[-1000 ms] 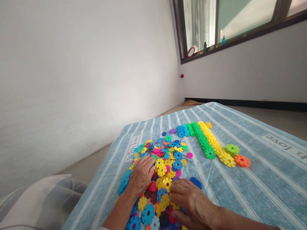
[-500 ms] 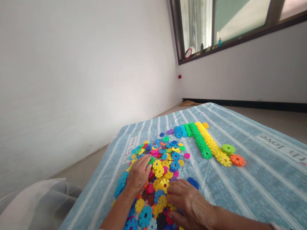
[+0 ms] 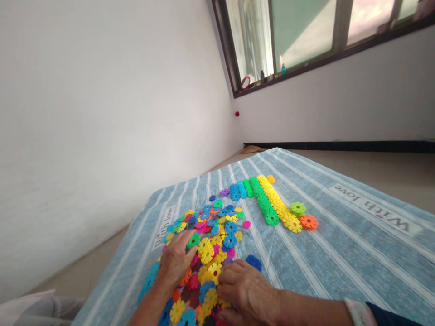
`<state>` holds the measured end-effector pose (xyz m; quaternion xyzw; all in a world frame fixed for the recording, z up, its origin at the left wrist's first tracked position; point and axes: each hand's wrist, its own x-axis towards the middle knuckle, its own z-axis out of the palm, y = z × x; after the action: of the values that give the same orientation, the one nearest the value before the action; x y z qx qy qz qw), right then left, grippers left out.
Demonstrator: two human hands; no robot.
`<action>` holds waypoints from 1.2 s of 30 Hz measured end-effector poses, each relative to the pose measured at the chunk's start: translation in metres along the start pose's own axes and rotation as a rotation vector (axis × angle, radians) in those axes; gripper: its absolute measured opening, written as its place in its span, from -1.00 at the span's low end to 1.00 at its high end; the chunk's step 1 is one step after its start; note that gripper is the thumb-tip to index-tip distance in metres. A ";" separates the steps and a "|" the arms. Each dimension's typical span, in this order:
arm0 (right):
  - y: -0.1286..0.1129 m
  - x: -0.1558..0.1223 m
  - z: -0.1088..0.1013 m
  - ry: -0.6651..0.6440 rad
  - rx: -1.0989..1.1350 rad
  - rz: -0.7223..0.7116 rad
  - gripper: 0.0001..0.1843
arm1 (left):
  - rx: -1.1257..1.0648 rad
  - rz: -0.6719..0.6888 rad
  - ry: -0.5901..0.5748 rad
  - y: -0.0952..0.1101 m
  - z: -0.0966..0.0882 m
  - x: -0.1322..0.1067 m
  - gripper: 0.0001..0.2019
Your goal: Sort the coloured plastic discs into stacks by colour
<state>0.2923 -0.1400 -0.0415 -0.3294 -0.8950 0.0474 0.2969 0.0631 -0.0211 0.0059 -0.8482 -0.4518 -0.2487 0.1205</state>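
A heap of colourful notched plastic discs (image 3: pixel 207 256) is spread on the cloth in front of me. My left hand (image 3: pixel 175 258) is over its left side, thumb and fingers closed around a green disc (image 3: pixel 193 241). At the near right side of the heap, my right hand (image 3: pixel 248 290) rests palm down on the discs, its thumb apart from the bent fingers and no held piece visible. Yellow discs (image 3: pixel 215 272) lie between the two hands. A dark blue disc (image 3: pixel 253 262) sits just beyond the right hand.
Right of the heap lie a long green row (image 3: pixel 262 201) and a yellow row (image 3: pixel 277 201) of overlapping discs. Short blue stacks (image 3: pixel 235 192), a lime disc (image 3: pixel 297 208) and an orange disc (image 3: pixel 309 222) are near them. A striped blue cloth (image 3: pixel 340 253) covers the table beside a white wall.
The view has swung to the right, so everything appears farther left. Both hands stay at nearly the same spots on the heap; the green disc is still at the left fingertips.
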 end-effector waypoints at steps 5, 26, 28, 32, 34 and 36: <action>0.004 0.003 0.006 0.019 -0.030 -0.018 -0.63 | -0.050 -0.048 -0.011 0.005 -0.009 0.009 -0.71; 0.007 0.015 0.010 0.112 -0.025 -0.060 -0.60 | -0.515 0.320 -0.324 0.201 0.030 0.106 -0.71; 0.006 0.016 0.008 0.121 -0.015 -0.062 -0.62 | -0.493 0.352 -0.324 0.205 0.040 0.110 -0.72; 0.005 0.016 0.011 0.085 -0.070 -0.034 -0.66 | -0.422 0.404 -0.307 0.205 0.051 0.114 -0.75; 0.004 0.015 0.014 0.069 -0.123 -0.005 -0.70 | -0.391 0.424 -0.315 0.206 0.053 0.115 -0.75; 0.005 0.015 0.015 0.060 -0.145 -0.004 -0.72 | -0.356 0.439 -0.337 0.207 0.054 0.116 -0.76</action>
<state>0.2773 -0.1256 -0.0480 -0.3493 -0.8875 -0.0279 0.2991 0.3059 -0.0325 0.0259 -0.9623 -0.2213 -0.1480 -0.0552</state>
